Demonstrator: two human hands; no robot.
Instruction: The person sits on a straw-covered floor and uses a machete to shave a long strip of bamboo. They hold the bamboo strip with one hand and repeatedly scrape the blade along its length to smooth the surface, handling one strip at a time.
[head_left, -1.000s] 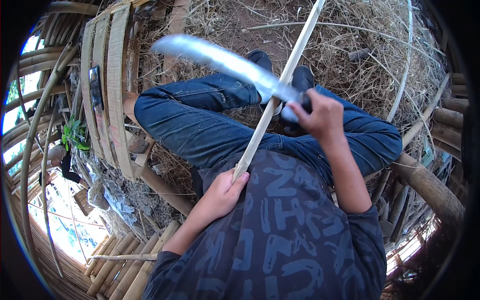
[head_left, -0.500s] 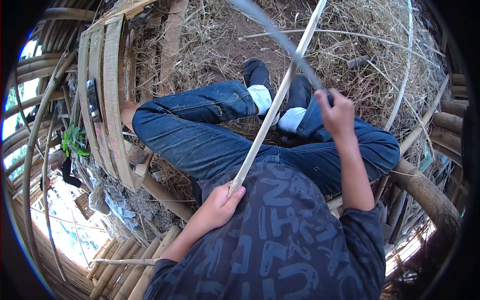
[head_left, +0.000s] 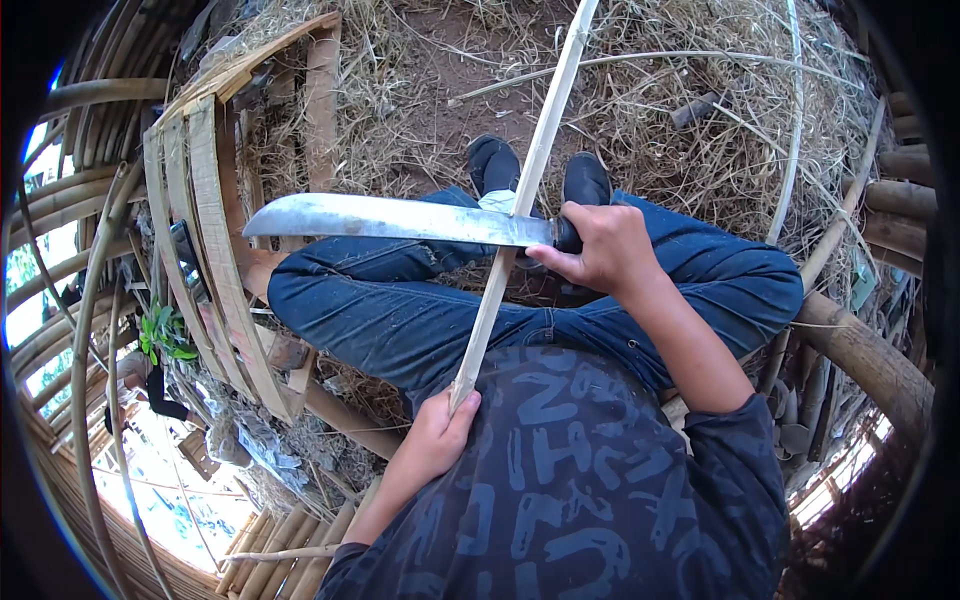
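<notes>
My left hand (head_left: 437,437) is closed round the near end of a long pale bamboo strip (head_left: 546,130), close against my shirt. The strip slants up and away between my shoes, out past the far edge of the view. My right hand (head_left: 605,248) grips the dark handle of a machete (head_left: 385,218). Its broad, curved steel blade points left and lies across the strip, with the base of the blade near the handle at the crossing. Whether blade and strip touch there, I cannot tell.
A wooden slat crate (head_left: 207,190) stands at the left with a dark phone-like object (head_left: 183,243) beside its slats. Thin strips and a short wood piece (head_left: 696,110) lie on straw-covered ground. A thick bamboo pole (head_left: 868,362) is at the right; my crossed legs are below the blade.
The machete has swung from pointing up and away to lying flat leftward across the strip. My right hand has moved left and nearer; my left hand still grips the strip's end.
</notes>
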